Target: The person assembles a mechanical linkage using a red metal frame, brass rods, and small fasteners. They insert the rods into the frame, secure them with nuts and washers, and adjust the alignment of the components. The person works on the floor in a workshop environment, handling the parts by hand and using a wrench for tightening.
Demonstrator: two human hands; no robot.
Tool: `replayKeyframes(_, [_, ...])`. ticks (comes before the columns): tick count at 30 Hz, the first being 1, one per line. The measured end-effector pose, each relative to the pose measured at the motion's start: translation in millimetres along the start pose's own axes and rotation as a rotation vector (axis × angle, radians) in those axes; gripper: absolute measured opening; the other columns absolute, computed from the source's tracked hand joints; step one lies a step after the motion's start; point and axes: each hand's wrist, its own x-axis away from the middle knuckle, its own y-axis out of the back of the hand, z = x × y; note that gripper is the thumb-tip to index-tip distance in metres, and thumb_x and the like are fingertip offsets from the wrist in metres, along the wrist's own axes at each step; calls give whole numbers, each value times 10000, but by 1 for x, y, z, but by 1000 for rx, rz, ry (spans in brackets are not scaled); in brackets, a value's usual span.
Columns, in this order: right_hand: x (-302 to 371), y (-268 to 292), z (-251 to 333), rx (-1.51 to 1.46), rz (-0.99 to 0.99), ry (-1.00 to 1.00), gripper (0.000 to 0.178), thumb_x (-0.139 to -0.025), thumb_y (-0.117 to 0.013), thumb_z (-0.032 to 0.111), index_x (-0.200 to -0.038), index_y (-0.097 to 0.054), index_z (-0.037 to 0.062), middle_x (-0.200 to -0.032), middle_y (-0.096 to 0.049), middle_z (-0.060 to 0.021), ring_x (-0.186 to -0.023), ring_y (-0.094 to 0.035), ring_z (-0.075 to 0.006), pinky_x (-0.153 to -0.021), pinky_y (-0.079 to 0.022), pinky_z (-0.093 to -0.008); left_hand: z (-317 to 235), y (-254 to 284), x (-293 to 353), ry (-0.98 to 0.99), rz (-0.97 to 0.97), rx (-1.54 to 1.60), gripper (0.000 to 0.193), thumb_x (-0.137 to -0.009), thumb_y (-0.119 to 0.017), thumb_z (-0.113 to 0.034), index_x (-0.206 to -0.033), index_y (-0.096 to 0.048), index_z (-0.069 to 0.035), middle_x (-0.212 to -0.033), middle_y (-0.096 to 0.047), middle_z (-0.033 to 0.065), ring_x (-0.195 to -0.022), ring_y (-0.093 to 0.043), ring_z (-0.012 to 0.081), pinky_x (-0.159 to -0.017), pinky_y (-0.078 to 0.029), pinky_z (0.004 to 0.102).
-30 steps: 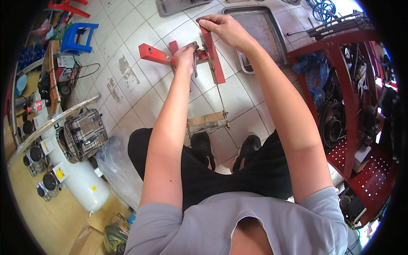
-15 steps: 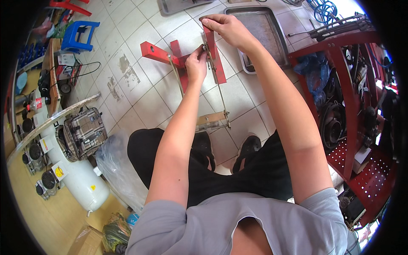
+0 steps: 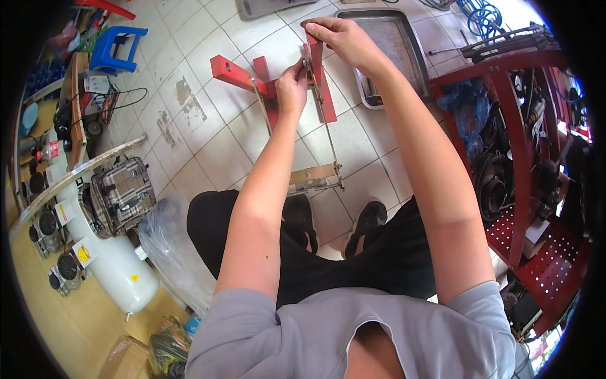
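A red metal stand (image 3: pixel 327 108) stands on the tiled floor in front of me, with two upright arms and thin metal rods. My left hand (image 3: pixel 292 90) is closed, its fingertips pinching a small metal fitting on the inner side of the right-hand arm; the fingers partly cover it. At the far end of that same arm, my right hand (image 3: pixel 347 43) grips the tip between thumb and fingers. The left-hand red arm (image 3: pixel 235 72) is untouched. Nearer my feet, a flat crossbar (image 3: pixel 314 174) joins the lower ends of the rods.
A grey metal tray (image 3: pixel 413 50) lies beyond my right hand. To the right stands a dark red rack (image 3: pixel 514 151) holding parts and tools. On the left are a blue stool (image 3: pixel 117 50), a plaid bag (image 3: pixel 124 194) and a white tank (image 3: pixel 120 271).
Both hands have shifted slightly, the left a little farther from me and the right a little rightward. Each stays at the same red arm.
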Motion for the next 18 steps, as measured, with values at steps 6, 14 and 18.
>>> replayKeyframes(6, [-2, 4, -4, 36, 6, -19, 304, -891, -596, 315, -956, -683, 31, -819, -650, -16, -773, -559, -100, -741, -453, -271, -10, 7, -1, -24, 72, -53, 236, -853, -591, -101, -1067, -656, -25, -936, -653, 214, -846, -654, 338, -738, -506, 373])
replayKeyframes(14, [-6, 5, -5, 43, 83, -57, 395, -913, -591, 317, -1181, -608, 27, -1017, -651, -53, -961, -577, -126, -885, -440, -279, -13, 30, -39, 480, 466, 319, 265, -888, -601, -134, -1081, -600, 48, -864, -693, 104, -721, -679, 178, -591, -495, 257])
replayKeyframes(18, [-6, 6, -8, 24, 70, -43, 393, -914, -590, 315, -1185, -607, 30, -1024, -651, -56, -963, -575, -126, -881, -440, -275, -11, 37, -57, 787, 651, 554, 235, -922, -561, -148, -1127, -544, -35, -907, -659, 45, -762, -659, 139, -548, -447, 213])
